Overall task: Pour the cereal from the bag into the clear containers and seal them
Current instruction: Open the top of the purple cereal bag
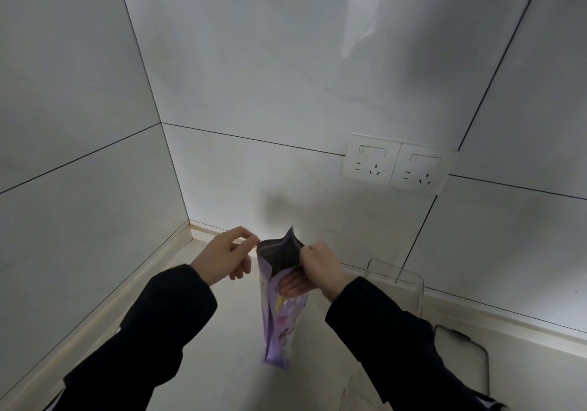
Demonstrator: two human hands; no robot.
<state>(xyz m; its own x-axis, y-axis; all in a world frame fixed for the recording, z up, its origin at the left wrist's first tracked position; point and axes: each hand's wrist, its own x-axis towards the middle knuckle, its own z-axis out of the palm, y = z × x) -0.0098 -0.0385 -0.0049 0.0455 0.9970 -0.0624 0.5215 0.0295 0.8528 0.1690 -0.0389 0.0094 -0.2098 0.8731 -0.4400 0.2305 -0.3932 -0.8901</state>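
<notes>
The fingers (251, 239) of the left hand (222, 258) are pinched together on the left lip of the purple cereal bag (279, 321); those of the right hand (313, 271) are clamped on its right lip, with fingertips curled over the front panel. Between the two hands the one bag stands upright on the pale bench (222, 363), near its back left corner, its mouth pulled open and dark inside. The print on the bag is too blurred to read. Two clear containers show toward the right edge of the bench: one (397, 283) by the back wall, another (470, 359) nearer. Two white sockets (397, 166) sit side by side on the tiled wall (254, 93)
</notes>
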